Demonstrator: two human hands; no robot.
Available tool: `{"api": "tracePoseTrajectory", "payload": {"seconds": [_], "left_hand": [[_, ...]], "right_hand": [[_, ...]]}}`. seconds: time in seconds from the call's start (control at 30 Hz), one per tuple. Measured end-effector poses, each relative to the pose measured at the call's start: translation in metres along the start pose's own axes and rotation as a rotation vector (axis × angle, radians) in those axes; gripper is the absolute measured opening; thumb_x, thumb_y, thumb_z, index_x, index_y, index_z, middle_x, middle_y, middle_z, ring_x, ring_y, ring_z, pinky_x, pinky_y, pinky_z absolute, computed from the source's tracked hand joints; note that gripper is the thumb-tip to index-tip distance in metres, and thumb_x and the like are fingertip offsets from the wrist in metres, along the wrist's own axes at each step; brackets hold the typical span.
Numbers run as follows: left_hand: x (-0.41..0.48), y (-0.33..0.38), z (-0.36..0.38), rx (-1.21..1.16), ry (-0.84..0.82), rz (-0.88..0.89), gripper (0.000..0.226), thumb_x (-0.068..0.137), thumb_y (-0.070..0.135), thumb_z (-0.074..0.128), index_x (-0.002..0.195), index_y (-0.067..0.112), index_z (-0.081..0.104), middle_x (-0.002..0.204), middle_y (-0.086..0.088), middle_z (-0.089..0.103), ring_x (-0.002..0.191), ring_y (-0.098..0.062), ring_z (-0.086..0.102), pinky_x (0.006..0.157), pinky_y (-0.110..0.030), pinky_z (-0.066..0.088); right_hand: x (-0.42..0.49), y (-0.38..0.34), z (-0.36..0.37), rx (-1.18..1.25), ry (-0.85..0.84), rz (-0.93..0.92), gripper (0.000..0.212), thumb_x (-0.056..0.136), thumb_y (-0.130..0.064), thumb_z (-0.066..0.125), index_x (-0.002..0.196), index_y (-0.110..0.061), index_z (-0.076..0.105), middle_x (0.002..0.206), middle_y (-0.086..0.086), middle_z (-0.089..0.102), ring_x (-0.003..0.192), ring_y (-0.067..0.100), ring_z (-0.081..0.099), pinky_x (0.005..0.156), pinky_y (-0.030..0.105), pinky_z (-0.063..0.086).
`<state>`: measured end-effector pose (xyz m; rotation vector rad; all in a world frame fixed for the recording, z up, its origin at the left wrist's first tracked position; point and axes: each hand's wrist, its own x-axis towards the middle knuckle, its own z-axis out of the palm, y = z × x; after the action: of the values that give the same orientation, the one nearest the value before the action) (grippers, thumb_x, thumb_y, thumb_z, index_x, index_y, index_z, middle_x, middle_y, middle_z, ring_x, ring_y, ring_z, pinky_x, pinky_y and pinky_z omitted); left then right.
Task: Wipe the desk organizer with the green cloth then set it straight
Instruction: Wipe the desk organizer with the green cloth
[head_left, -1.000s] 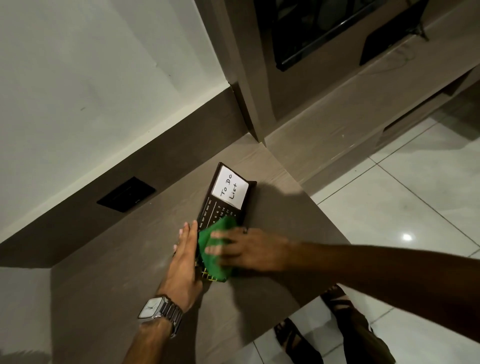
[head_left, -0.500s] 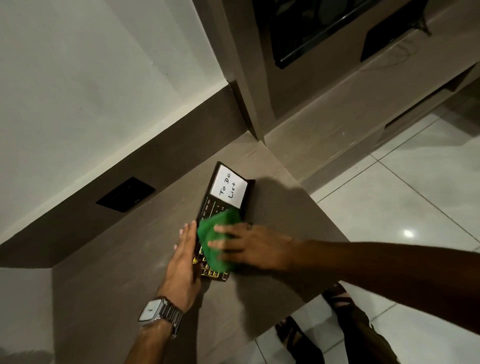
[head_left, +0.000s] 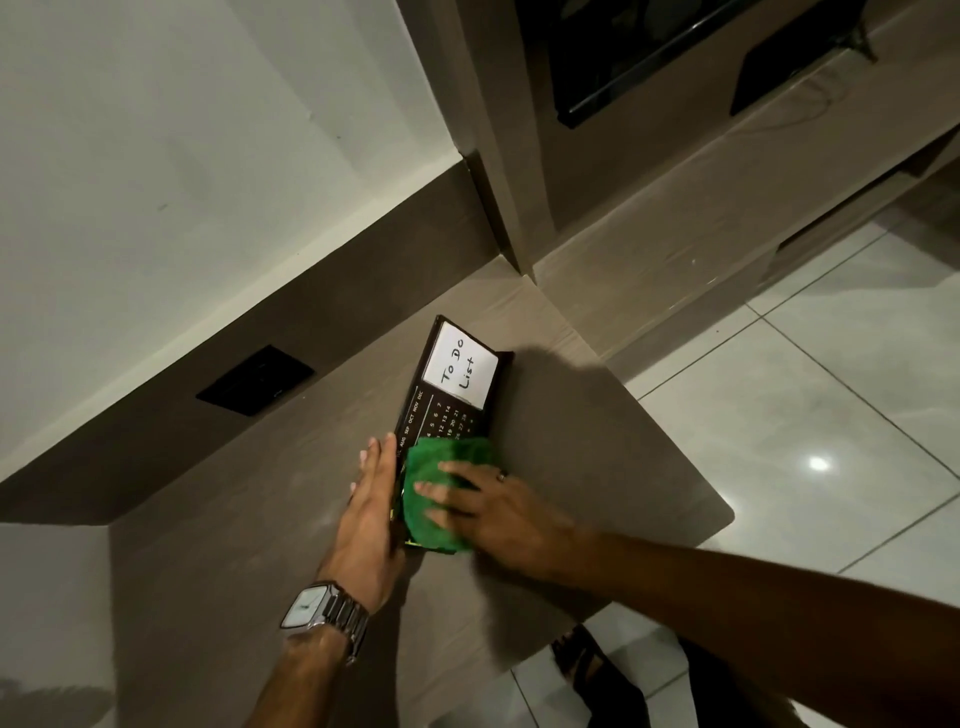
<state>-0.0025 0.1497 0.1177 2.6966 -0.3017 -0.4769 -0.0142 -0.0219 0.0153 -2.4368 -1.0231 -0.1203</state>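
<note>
The desk organizer lies flat on the brown desk, its long axis running at a slant away from the desk's front edge, with the white "To Do List" card at the end farthest from the person and a printed calendar face below the card. It looks like a slim, rigid, dark board, probably light, so it will likely slide on the smooth desk under any sideways rub; that seems to be why the left hand lies against the organizer's left long edge, palm down, fingers straight and held together, bracing and gripping nothing. The right hand rests flat on the green cloth, fingers spread, pressing it onto the near half of the organizer. The cloth appears soft, thick and nubby, so it should bunch and follow the palm rather than slip. For straightening, the two long edges look like the sound places to hold, keeping off the card, which may be loose paper. The cloth and both hands hide the organizer's near half, so the lower calendar rows and near corners cannot be read. Whether the organizer has pockets or a folding stand is not clear. The right edge falls in shadow.
</note>
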Motion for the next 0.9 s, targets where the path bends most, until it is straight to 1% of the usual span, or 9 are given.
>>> {"api": "tracePoseTrajectory", "payload": {"seconds": [0.1,0.2,0.33,0.4,0.53,0.67,0.7,0.8,0.9], "left_hand": [[0.003,0.000,0.000,0.001,0.004,-0.015,0.122,0.063,-0.003,0.075,0.142,0.033,-0.009,0.156,0.002,-0.004,0.144,-0.016,-0.004,0.119,-0.048,0.008],[0.003,-0.004,0.002,0.010,-0.010,-0.017,0.124,0.063,0.000,0.076,0.142,0.036,-0.012,0.156,0.003,-0.006,0.143,-0.015,-0.005,0.118,-0.044,0.004],[0.004,-0.007,0.004,0.014,-0.004,-0.011,0.127,0.061,-0.001,0.076,0.143,0.038,-0.014,0.157,0.003,-0.006,0.143,-0.014,-0.006,0.118,-0.043,0.004],[0.004,-0.009,0.005,0.021,-0.008,-0.015,0.128,0.061,-0.002,0.076,0.144,0.037,-0.013,0.157,0.003,-0.006,0.144,-0.014,-0.007,0.119,-0.045,0.004],[0.004,-0.010,0.004,-0.005,-0.009,-0.016,0.128,0.061,-0.004,0.074,0.142,0.040,-0.015,0.157,0.005,-0.008,0.145,-0.013,-0.008,0.119,-0.047,0.005],[0.004,-0.009,0.004,0.007,-0.004,-0.015,0.127,0.062,0.000,0.075,0.141,0.040,-0.016,0.156,0.006,-0.008,0.144,-0.013,-0.008,0.118,-0.046,0.003],[0.003,-0.009,0.004,0.007,-0.006,-0.014,0.126,0.062,0.000,0.075,0.141,0.040,-0.016,0.156,0.006,-0.008,0.144,-0.013,-0.008,0.118,-0.046,0.003],[0.002,-0.008,0.003,-0.006,0.002,-0.010,0.125,0.063,-0.001,0.075,0.142,0.038,-0.014,0.156,0.005,-0.008,0.144,-0.014,-0.006,0.119,-0.047,0.005],[0.002,-0.005,0.003,-0.010,0.004,-0.004,0.124,0.062,-0.003,0.075,0.143,0.032,-0.012,0.156,0.003,-0.007,0.145,-0.015,-0.006,0.119,-0.047,0.005]], "right_hand": [[0.008,0.025,-0.017,0.006,0.051,0.178,0.049,0.086,-0.007,0.062,0.134,-0.015,0.052,0.151,0.006,0.039,0.136,0.040,0.031,0.097,0.054,0.044],[0.018,0.044,-0.033,0.013,0.133,0.373,0.061,0.082,-0.002,0.061,0.139,-0.018,0.047,0.155,0.003,0.032,0.138,0.034,0.026,0.102,0.053,0.041],[0.038,0.070,-0.070,0.025,0.319,0.485,0.065,0.074,0.009,0.062,0.135,-0.010,0.051,0.150,0.012,0.039,0.133,0.039,0.032,0.099,0.057,0.043],[0.050,0.071,-0.080,0.048,0.369,0.436,0.062,0.073,0.012,0.059,0.131,-0.007,0.054,0.147,0.015,0.042,0.132,0.042,0.035,0.097,0.057,0.044],[0.052,0.070,-0.077,-0.050,0.217,0.077,0.051,0.082,0.002,0.048,0.131,-0.008,0.055,0.147,0.014,0.043,0.135,0.041,0.034,0.101,0.052,0.040],[0.039,0.103,-0.074,0.098,0.282,0.533,0.069,0.080,0.016,0.050,0.142,-0.014,0.045,0.153,0.008,0.034,0.139,0.035,0.025,0.106,0.053,0.035],[0.035,0.101,-0.069,0.095,0.254,0.582,0.069,0.081,0.014,0.051,0.143,-0.015,0.043,0.153,0.009,0.034,0.138,0.034,0.025,0.107,0.053,0.035],[0.013,0.068,-0.036,0.016,0.140,0.438,0.061,0.082,0.000,0.063,0.140,-0.015,0.047,0.150,0.011,0.039,0.137,0.037,0.030,0.105,0.055,0.036],[-0.007,0.023,-0.007,0.016,0.022,0.244,0.050,0.079,-0.007,0.073,0.127,-0.011,0.059,0.142,0.014,0.050,0.127,0.045,0.044,0.092,0.058,0.048]]}}
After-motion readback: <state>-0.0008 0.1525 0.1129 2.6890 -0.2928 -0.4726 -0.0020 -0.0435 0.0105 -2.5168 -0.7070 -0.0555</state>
